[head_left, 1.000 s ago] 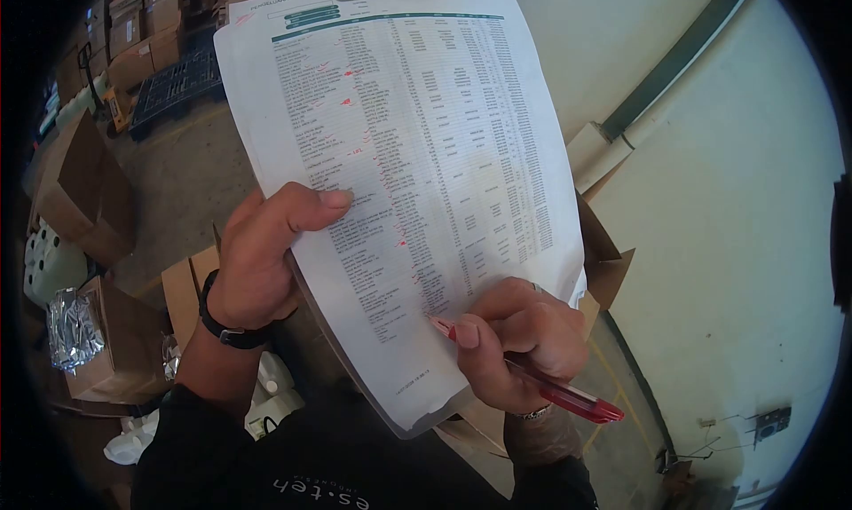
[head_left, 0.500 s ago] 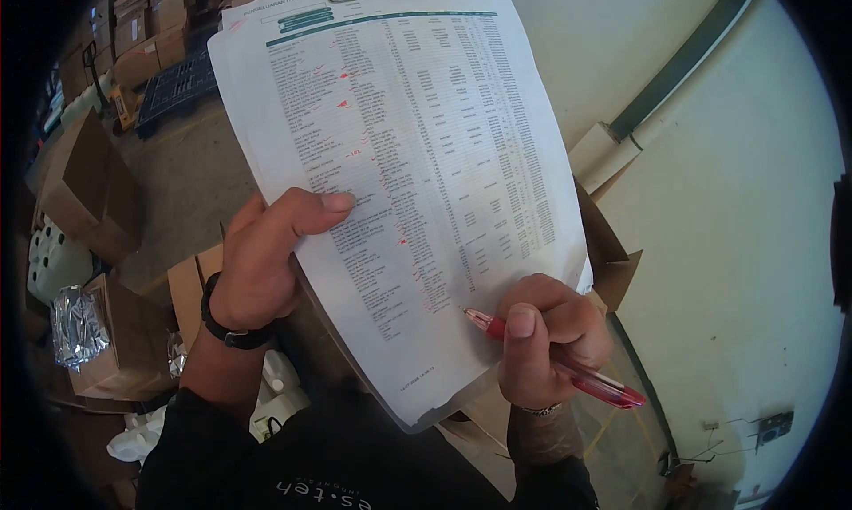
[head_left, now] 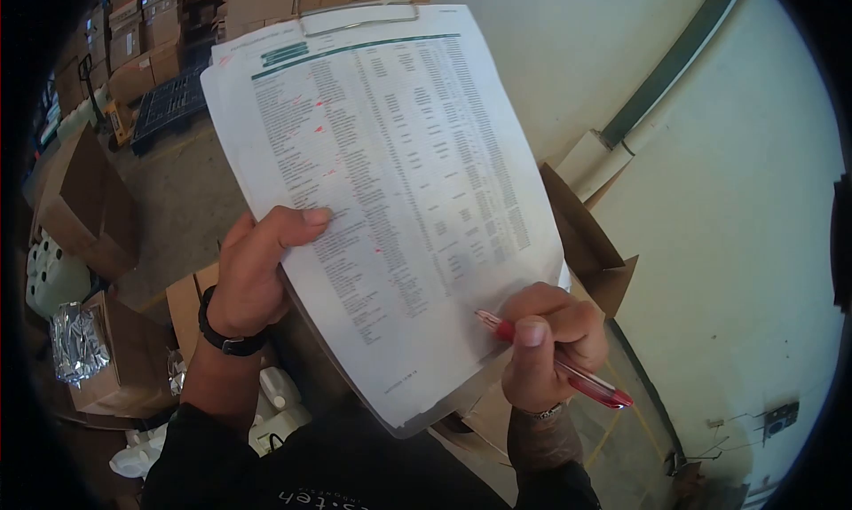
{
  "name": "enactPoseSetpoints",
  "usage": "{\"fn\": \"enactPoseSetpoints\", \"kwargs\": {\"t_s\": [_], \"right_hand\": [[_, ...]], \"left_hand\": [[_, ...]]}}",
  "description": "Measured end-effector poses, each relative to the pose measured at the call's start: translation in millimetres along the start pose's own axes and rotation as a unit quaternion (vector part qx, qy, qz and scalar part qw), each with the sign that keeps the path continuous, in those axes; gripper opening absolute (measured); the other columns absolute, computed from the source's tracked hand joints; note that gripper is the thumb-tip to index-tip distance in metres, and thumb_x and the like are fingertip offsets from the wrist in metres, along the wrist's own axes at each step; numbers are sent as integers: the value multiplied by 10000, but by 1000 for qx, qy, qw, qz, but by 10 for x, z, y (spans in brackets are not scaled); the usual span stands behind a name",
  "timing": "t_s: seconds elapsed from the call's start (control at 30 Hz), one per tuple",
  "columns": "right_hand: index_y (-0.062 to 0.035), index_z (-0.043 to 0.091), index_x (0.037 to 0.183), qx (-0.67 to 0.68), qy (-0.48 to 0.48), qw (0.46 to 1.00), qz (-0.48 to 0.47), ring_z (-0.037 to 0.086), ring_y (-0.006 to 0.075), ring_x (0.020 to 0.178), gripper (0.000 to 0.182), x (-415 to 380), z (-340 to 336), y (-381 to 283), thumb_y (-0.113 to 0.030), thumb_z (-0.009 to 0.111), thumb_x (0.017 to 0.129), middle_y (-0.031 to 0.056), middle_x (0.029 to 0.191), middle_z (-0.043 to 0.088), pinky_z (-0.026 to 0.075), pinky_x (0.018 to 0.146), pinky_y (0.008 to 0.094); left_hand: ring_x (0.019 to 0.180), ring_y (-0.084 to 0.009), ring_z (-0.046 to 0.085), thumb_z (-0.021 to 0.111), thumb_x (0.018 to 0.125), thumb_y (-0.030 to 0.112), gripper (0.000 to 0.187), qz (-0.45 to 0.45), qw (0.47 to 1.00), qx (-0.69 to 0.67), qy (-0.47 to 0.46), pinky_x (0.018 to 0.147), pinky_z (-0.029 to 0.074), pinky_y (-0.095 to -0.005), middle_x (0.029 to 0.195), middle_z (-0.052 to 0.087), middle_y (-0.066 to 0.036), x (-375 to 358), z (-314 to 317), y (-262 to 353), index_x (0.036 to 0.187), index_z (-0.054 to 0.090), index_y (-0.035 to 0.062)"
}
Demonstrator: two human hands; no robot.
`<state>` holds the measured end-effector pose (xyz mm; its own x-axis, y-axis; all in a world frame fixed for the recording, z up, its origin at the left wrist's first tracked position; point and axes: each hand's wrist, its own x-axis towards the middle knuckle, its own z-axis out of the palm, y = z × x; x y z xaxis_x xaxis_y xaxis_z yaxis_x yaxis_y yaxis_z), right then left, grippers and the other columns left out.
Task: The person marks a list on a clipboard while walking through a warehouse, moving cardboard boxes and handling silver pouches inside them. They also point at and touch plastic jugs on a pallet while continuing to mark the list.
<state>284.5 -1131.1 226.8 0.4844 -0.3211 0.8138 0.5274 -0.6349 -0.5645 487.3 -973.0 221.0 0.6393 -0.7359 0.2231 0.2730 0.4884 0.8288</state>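
Observation:
A clipboard (head_left: 390,430) lies tilted in front of me, its wire clip at the top holding a printed list (head_left: 399,199) with a green header and several red pen marks. My left hand (head_left: 257,270) grips its left edge, thumb on the paper and the other fingers hidden beneath. Closed around a red pen (head_left: 593,386), my right hand (head_left: 550,341) is at the lower right part of the sheet. The pen's tip points up and left over the paper; whether it touches cannot be made out.
Cardboard boxes (head_left: 89,208) and white jugs (head_left: 53,275) stand at the left, one box topped with silver foil (head_left: 80,341). Farther back are a dark blue pallet (head_left: 169,110) and stacked cartons. An open carton (head_left: 590,244) stands by the pale wall (head_left: 737,244) at right.
The clipboard and my left hand have shifted slightly left, the sheet's top sitting lower in view. The pen's tip has moved a little right, farther from the printed rows.

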Motion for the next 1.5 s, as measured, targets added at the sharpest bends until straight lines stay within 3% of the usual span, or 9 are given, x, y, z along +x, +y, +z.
{"fn": "enactPoseSetpoints", "kwargs": {"t_s": [0.17,0.23,0.27,0.33,0.47,0.87,1.13,1.23,1.5], "right_hand": [[-31,449,811,12,114,993,24,549,135,599,174,-166,-217,124,-57,572,931,119,682,588,461,540,278],[-42,434,801,-31,133,989,48,530,130,581,199,-282,-341,136,-90,558,949,108,668,567,455,538,279],[-46,433,799,-48,155,983,81,526,131,578,200,-365,-433,174,-89,556,951,104,668,567,452,536,279],[-56,430,783,-94,187,967,148,520,126,569,230,-549,-618,236,-117,555,966,82,659,560,445,540,272],[-60,445,756,-170,227,926,250,526,104,566,278,-944,-872,315,-178,555,983,59,648,566,453,556,256],[-61,444,755,-251,194,886,339,535,99,568,300,-1249,-786,367,-211,534,1000,49,637,561,486,579,267],[-48,465,769,-260,201,880,341,566,104,564,287,-1528,-853,267,-212,560,984,48,654,571,502,566,268],[-52,463,786,-257,196,869,374,533,102,525,333,-1649,-909,194,-294,531,1005,48,654,549,489,566,261],[-3,581,913,-306,213,845,384,631,126,686,110,-2090,-1027,-2,-95,640,917,93,804,655,530,690,291]], "left_hand": [[955,-224,638,600,878,166,386,52,989,111,79,844,507,-326,1090,646,-163,49,-654,26,1178,583,-76],[968,-215,623,621,884,248,484,134,946,206,210,865,493,-321,1082,619,-120,55,-1010,85,1227,514,-76],[968,-215,623,621,884,248,484,133,947,206,207,865,493,-321,1082,619,-120,53,-1143,109,1227,514,-76],[1105,-188,540,637,901,223,498,168,913,194,318,973,411,-313,1229,564,-143,13,-1374,113,1272,497,-79],[1195,-227,481,637,901,267,602,124,882,260,374,1042,343,-327,1323,498,-155,-200,-1796,16,1329,426,-100],[1136,-212,493,599,920,210,541,18,910,277,308,1009,361,-335,1283,523,-146,-111,-2010,-543,1323,427,-106],[1103,-210,536,620,897,206,536,-25,938,170,301,944,420,-320,1247,542,-144,-60,-1814,-669,1315,441,-77],[1098,-214,546,605,898,190,538,-9,943,160,290,920,443,-325,1236,541,-144,-62,-1730,-719,1330,416,-71],[1091,-224,558,589,865,133,507,-50,961,128,242,943,455,-348,1194,561,-138,-352,-1168,-1119,1301,431,-70]]}}
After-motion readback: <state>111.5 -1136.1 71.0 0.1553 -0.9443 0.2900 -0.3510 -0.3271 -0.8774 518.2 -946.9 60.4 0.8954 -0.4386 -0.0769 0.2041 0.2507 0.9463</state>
